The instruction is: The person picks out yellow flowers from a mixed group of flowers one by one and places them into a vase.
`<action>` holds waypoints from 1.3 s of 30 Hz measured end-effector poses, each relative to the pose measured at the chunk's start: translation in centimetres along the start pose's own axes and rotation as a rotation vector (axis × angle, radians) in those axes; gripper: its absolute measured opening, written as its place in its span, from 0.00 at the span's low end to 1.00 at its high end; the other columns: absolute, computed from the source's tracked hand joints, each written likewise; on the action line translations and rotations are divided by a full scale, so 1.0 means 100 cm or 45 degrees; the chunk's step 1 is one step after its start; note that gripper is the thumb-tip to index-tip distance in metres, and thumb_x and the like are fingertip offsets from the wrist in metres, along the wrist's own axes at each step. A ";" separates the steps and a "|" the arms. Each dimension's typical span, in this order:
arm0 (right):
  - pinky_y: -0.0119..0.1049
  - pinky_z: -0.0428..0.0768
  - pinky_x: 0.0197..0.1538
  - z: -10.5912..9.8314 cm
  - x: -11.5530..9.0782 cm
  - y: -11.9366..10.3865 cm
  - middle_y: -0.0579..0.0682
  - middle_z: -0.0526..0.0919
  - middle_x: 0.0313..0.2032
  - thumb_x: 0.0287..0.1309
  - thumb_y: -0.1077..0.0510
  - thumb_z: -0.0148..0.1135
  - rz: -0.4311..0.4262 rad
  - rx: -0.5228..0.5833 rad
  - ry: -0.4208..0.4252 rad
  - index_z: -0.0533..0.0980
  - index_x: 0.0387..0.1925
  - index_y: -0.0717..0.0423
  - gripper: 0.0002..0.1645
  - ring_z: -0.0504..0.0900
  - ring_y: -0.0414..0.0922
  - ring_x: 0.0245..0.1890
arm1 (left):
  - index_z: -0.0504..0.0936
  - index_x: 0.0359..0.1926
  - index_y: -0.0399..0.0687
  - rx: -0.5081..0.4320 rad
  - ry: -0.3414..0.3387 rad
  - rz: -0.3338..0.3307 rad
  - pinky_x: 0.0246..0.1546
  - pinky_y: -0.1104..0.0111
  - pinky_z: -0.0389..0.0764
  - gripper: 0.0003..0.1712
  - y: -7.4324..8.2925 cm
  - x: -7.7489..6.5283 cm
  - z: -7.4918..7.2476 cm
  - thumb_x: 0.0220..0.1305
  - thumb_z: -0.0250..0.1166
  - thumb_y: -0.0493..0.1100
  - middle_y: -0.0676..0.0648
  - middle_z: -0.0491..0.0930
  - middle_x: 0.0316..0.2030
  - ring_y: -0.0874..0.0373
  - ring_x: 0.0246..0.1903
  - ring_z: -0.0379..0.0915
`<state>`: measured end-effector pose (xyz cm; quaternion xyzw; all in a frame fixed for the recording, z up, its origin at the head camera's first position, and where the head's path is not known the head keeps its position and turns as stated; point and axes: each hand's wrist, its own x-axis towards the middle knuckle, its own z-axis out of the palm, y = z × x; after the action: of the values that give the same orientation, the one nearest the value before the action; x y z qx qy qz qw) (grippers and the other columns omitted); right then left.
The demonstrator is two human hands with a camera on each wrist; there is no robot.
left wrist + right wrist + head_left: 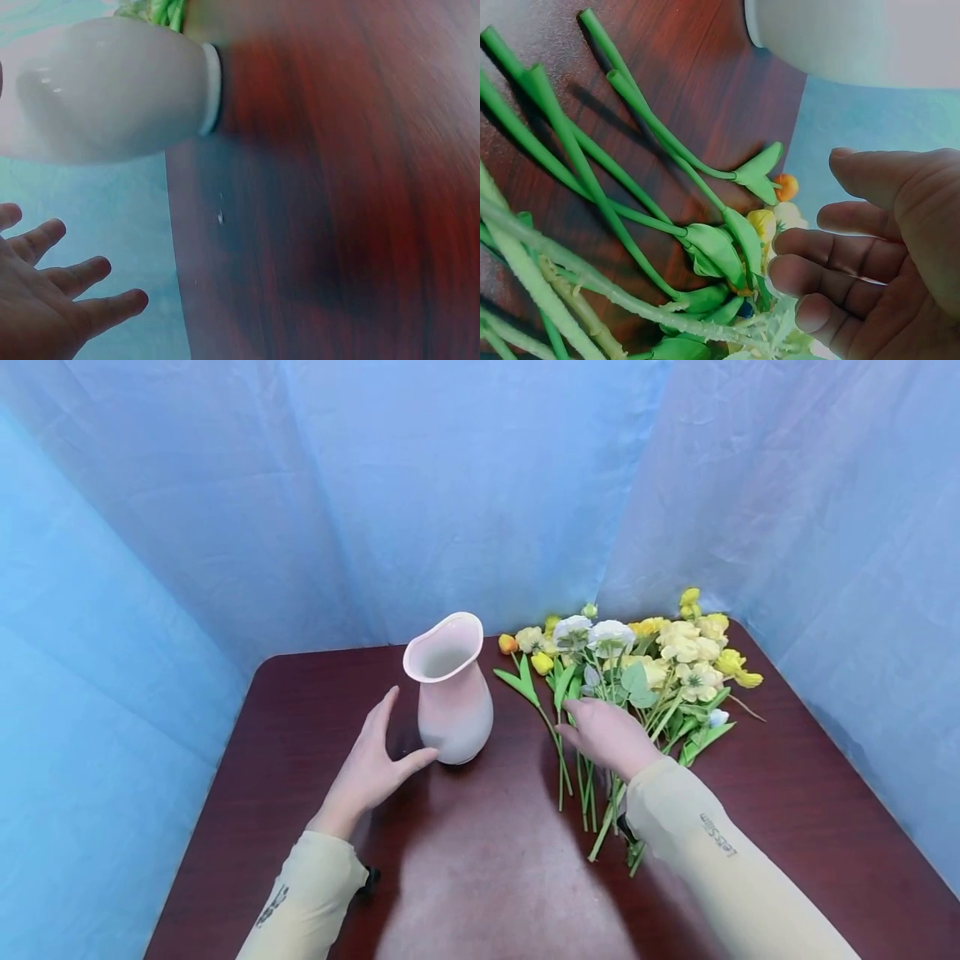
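Observation:
A pink-and-grey vase [456, 714] with a wavy rim stands upright on the table. My left hand [369, 770] is spread beside its left side, the thumb near the base; in the left wrist view the fingers [82, 277] are apart from the vase [112, 90]. Over the stems of a pile of artificial flowers [678, 643] hovers my right hand [611, 735], its fingers loosely bent. The right wrist view shows nothing held in that hand [885, 262]. Near it lie an orange tulip [507, 644], a yellow tulip [542, 663] and white blooms [611, 637].
The dark reddish-brown table [487, 868] carries the vase near the back middle and the flowers on the right, stems pointing toward the front. Pale blue curtains [465, 485] hang behind and at both sides. A tiny pale speck [220, 218] lies near the vase.

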<state>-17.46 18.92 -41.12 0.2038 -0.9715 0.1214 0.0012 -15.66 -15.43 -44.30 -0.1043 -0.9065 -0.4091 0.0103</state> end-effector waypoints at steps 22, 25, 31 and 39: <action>0.54 0.80 0.44 0.031 0.036 0.002 0.60 0.82 0.41 0.66 0.54 0.59 0.089 0.038 -0.225 0.75 0.49 0.64 0.17 0.81 0.57 0.42 | 0.56 0.74 0.61 0.724 -0.210 0.015 0.60 0.31 0.51 0.62 -0.032 -0.046 0.014 0.40 0.64 0.80 0.46 0.50 0.73 0.32 0.68 0.43; 0.52 0.81 0.42 0.036 0.039 0.002 0.60 0.82 0.39 0.65 0.55 0.60 0.109 0.033 -0.249 0.75 0.46 0.63 0.15 0.81 0.57 0.40 | 0.56 0.73 0.63 0.730 -0.268 -0.009 0.59 0.30 0.50 0.63 -0.034 -0.048 0.015 0.37 0.65 0.81 0.45 0.50 0.73 0.32 0.68 0.41; 0.53 0.80 0.42 0.045 0.043 0.002 0.61 0.82 0.39 0.64 0.55 0.61 0.148 0.004 -0.250 0.76 0.41 0.61 0.12 0.81 0.58 0.41 | 0.60 0.72 0.65 0.754 -0.335 -0.036 0.59 0.30 0.51 0.62 -0.037 -0.052 0.017 0.35 0.66 0.81 0.44 0.51 0.73 0.32 0.68 0.41; 0.56 0.80 0.39 0.054 0.045 0.006 0.64 0.80 0.44 0.65 0.53 0.59 0.296 0.027 -0.262 0.74 0.46 0.60 0.15 0.80 0.61 0.42 | 0.62 0.71 0.64 0.794 -0.365 -0.031 0.60 0.31 0.50 0.60 -0.039 -0.053 0.019 0.37 0.66 0.80 0.44 0.51 0.73 0.32 0.69 0.41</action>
<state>-21.54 16.35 -46.27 0.1015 -0.9821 0.1094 -0.1147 -11.08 -17.51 -48.99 -0.1416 -0.9813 -0.0938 -0.0906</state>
